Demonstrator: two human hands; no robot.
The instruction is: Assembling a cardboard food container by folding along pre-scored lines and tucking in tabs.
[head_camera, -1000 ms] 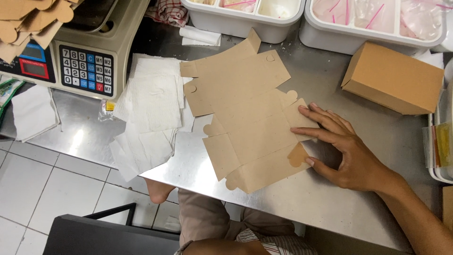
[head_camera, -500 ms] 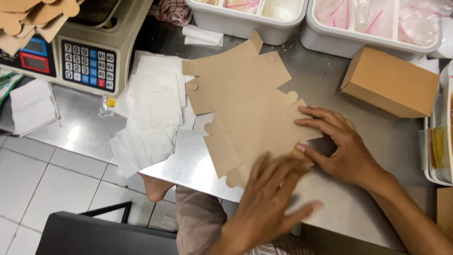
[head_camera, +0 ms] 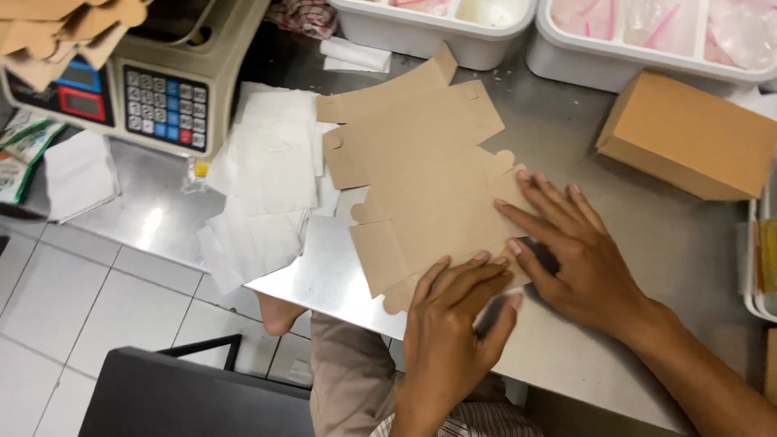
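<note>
1. Steel counter (head_camera: 647, 243) under me: my left hand (head_camera: 453, 324) lies flat, fingers spread, on the near edge of the flat cardboard cutout (head_camera: 421, 170).
2. My right hand (head_camera: 575, 251) presses its right side, open-palmed, gripping nothing.
3. White paper sheets (head_camera: 267, 178) lie left; folded brown box (head_camera: 688, 146) right; scale (head_camera: 162, 89) behind.

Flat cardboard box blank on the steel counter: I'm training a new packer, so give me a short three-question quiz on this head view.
1. True or false: both hands rest on the flat cardboard box blank.
2. What lies directly left of the blank? A) white paper sheets B) a folded brown box C) a white tub
3. Fill in: the weighing scale stands at the counter's far ____ corner.

Key:
1. True: the left hand and right hand both press its near edge.
2. A: the white paper sheets; the folded brown box sits to the right, and the white tub at the back of the steel counter.
3. left
</note>
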